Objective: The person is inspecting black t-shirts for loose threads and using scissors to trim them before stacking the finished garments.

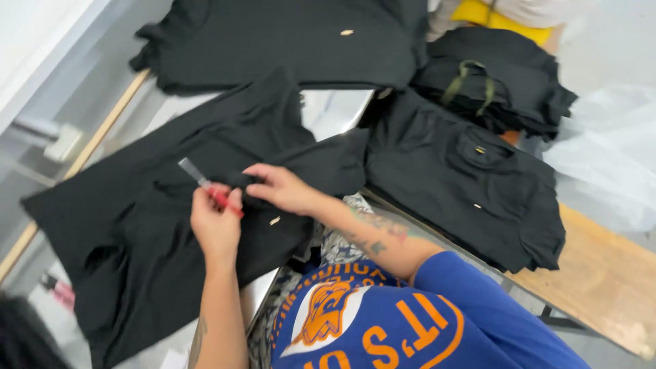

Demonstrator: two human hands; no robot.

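My left hand [215, 224] is closed around a small red-handled cutting tool [205, 184], whose pale blade points up and left over a black garment [137, 198] spread on the table. Just to the right, my right hand [281, 188] pinches a fold of the same black fabric. The two hands are almost touching. A small tan tag [275, 220] lies on the cloth just below my right hand.
More black garments lie around: one at the top [287, 41], one with a chest pocket at right [465, 178], and a folded stack with an olive strap [492, 82]. A wooden board [601, 273] and white plastic sheet [608, 157] are at right. Something yellow [499, 17] is at the top.
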